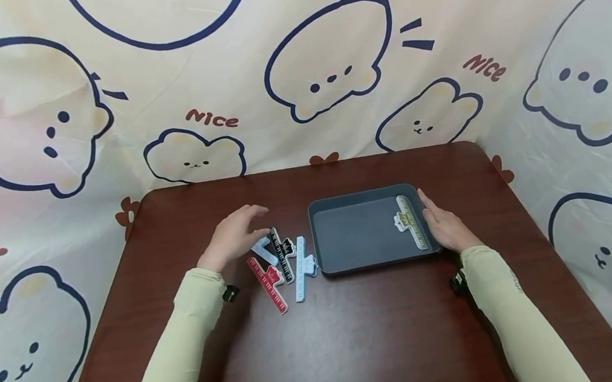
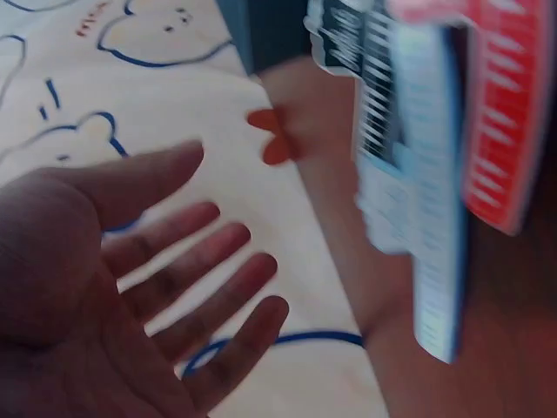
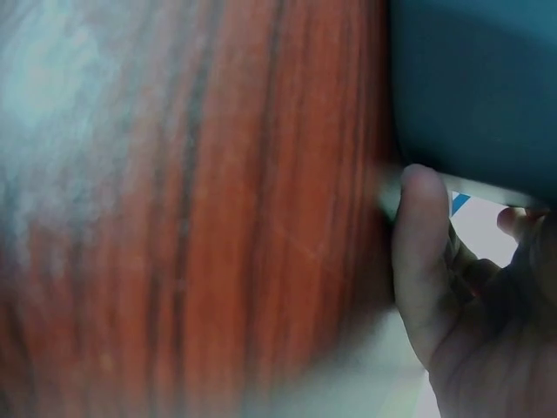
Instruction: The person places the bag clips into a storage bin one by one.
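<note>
My left hand (image 1: 236, 236), fingers spread, hovers at the far left of a group of ruler clips; in the left wrist view its palm holds nothing. Among them are a red clip (image 1: 267, 284), a black clip (image 1: 281, 255), a light blue clip (image 1: 299, 270) by the tray, and another light blue clip (image 1: 265, 252) partly under the black one. My right hand (image 1: 448, 227) rests along the right side of a dark grey tray (image 1: 364, 228), fingers straight. Its thumb (image 3: 422, 226) lies at the tray's corner in the right wrist view. A yellow-green clip (image 1: 410, 223) lies inside the tray.
The dark brown wooden table (image 1: 374, 343) has its far edge against a cream curtain (image 1: 253, 86) printed with cartoon animals. The curtain also hangs on the left and right sides. A small dark device (image 1: 230, 293) sits at the left wrist.
</note>
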A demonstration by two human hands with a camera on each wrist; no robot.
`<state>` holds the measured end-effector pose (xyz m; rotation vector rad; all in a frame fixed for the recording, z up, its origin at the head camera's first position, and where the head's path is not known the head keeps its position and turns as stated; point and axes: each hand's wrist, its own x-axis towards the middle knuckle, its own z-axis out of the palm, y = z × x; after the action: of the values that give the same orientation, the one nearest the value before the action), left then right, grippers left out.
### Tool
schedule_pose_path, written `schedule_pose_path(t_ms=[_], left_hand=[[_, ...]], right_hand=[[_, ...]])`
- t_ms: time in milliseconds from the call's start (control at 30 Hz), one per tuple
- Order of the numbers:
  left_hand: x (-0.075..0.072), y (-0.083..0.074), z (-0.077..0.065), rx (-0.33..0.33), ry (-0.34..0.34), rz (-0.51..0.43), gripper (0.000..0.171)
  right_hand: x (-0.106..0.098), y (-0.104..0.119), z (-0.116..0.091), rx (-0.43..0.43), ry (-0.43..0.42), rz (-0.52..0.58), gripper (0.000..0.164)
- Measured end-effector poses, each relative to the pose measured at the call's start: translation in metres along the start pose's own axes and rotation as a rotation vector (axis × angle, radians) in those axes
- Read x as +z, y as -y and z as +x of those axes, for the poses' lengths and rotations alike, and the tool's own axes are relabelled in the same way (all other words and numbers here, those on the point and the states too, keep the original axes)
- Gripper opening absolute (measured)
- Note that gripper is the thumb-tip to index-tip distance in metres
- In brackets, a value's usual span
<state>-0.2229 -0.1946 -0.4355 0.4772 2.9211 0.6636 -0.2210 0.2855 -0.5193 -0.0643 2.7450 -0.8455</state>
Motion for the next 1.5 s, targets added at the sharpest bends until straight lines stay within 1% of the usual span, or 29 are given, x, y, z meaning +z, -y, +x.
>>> schedule_pose_path(t_ms=[167, 267, 433, 533, 667, 833, 900, 967, 1067, 1133, 1333, 1500], left_hand=[[0.005, 0.016, 0.001, -0.004, 0.101, 0.048, 0.058], [0.010, 0.026, 0.004, -0.012, 0.132, 0.050, 0.057], [0.018, 0.040, 0.006, -0.029, 0.146, 0.052, 0.048], [0.019, 0.045, 0.008, -0.025, 0.145, 0.040, 0.041], [0.016, 0.048, 0.008, -0.015, 0.146, 0.004, 0.036], [0.011, 0.054, 0.003, -0.039, 0.134, -0.034, 0.027], [0.010, 0.056, 0.002, -0.030, 0.141, -0.053, 0.022], [0.009, 0.057, 0.001, -0.007, 0.159, -0.071, 0.018], [0.008, 0.058, 0.001, 0.030, 0.175, -0.083, 0.016], [0.005, 0.058, 0.000, 0.044, 0.169, -0.098, 0.016], [-0.005, 0.059, -0.004, 0.079, 0.116, -0.126, 0.017], [-0.012, 0.056, -0.008, 0.079, 0.063, -0.171, 0.016]], right_hand=[[-0.002, -0.001, 0.000, 0.004, -0.004, -0.005, 0.052], [-0.003, 0.000, 0.000, 0.005, -0.003, -0.003, 0.052], [-0.003, 0.001, 0.000, 0.000, -0.008, -0.002, 0.052], [-0.004, 0.000, 0.001, -0.002, -0.017, -0.009, 0.052], [-0.003, 0.000, 0.003, -0.004, -0.021, -0.010, 0.052], [0.001, 0.004, 0.004, -0.020, -0.012, 0.000, 0.052], [0.003, 0.004, 0.004, -0.019, -0.011, -0.003, 0.052], [0.003, 0.004, 0.003, -0.015, -0.011, -0.004, 0.052], [0.003, 0.001, 0.001, -0.007, -0.008, -0.007, 0.053], [0.003, 0.000, 0.000, -0.008, -0.007, -0.005, 0.053], [0.002, -0.001, 0.000, -0.015, -0.018, -0.012, 0.053], [0.001, -0.002, 0.000, -0.005, -0.018, -0.010, 0.053]])
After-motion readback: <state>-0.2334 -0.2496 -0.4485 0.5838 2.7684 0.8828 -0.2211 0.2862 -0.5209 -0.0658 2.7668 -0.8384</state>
